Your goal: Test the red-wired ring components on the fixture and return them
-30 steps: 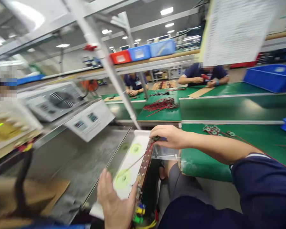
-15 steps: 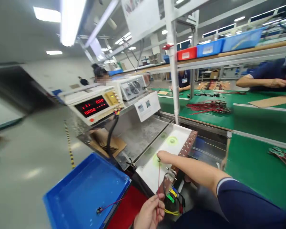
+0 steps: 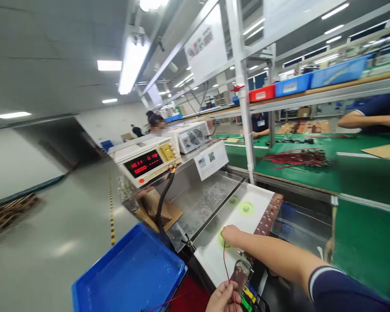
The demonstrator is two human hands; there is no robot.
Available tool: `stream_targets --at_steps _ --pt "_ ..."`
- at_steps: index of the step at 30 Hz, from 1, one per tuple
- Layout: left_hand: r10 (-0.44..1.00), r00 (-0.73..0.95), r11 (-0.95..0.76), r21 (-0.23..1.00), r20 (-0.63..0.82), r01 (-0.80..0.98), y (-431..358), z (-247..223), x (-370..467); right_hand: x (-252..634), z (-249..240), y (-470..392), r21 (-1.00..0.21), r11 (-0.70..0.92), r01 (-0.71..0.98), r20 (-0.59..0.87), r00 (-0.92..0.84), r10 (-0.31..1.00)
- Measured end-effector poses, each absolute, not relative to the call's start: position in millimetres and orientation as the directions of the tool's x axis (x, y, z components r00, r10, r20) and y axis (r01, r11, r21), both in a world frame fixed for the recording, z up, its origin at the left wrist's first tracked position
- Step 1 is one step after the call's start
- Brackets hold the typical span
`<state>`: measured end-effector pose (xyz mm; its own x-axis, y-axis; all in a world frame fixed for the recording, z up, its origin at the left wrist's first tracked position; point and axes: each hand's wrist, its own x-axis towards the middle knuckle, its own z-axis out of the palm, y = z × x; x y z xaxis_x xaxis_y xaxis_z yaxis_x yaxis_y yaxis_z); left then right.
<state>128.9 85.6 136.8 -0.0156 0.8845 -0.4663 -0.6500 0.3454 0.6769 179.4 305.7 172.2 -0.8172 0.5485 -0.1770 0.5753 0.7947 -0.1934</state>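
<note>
At the bottom centre, my left hand pinches a thin red wire, which runs up to my right hand. My right hand is closed over the nearer yellow-green round spot on the white board; what its fingertips hold is hidden. A second yellow-green spot lies farther up the board. Beside my left hand is a metal fixture with green and yellow clips. The meter shows red digits.
A blue tray lies at lower left, with a red wire at its edge. A black cable hangs from the meter. Red wires are heaped on the green table. A white post stands behind the board. Other people sit beyond.
The camera view has shifted, so the scene sits lower and farther right. Both hands keep their places at the board and wire. The wire now looks slacker and curved.
</note>
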Motion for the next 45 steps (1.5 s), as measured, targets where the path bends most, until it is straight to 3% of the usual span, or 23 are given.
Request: stream_targets --at_steps 7,10,14,19,25,32,39,45 --pt "0.814 -0.227 0.315 0.736 -0.534 -0.599 82.3 190.7 138.8 216.6 184.7 309.4 -0.37 0.704 0.606 -0.105 -0.781 0.616" --pt "0.803 -0.278 0.328 0.78 -0.527 -0.533 87.1 202.8 143.7 263.2 175.7 314.7 -0.494 0.681 0.541 0.061 -0.76 0.648" --pt "0.795 -0.311 0.345 0.809 -0.522 -0.476 92.4 201.4 146.5 334.7 161.7 320.0 -0.625 0.611 0.486 0.284 -0.588 0.757" --pt "0.797 -0.346 0.345 0.844 -0.494 -0.411 96.6 198.0 150.8 375.8 150.3 327.7 -0.726 0.448 0.522 0.274 -0.378 0.884" --pt "0.76 -0.404 0.379 0.853 -0.508 -0.359 99.0 202.0 158.9 367.7 153.5 335.7 -0.735 0.368 0.57 0.168 -0.372 0.913" --pt "0.756 -0.405 0.444 0.858 -0.514 -0.261 98.8 199.5 159.3 367.9 154.8 335.6 -0.749 0.362 0.556 0.16 -0.378 0.912" --pt "0.836 -0.46 0.374 0.924 -0.298 0.079 99.7 194.4 163.9 367.5 155.2 336.6 -0.734 0.362 0.575 0.153 -0.379 0.913" --pt "0.821 -0.533 0.396 0.877 -0.205 0.272 98.9 188.8 165.6 366.4 151.9 338.2 -0.719 0.378 0.583 0.162 -0.389 0.907"
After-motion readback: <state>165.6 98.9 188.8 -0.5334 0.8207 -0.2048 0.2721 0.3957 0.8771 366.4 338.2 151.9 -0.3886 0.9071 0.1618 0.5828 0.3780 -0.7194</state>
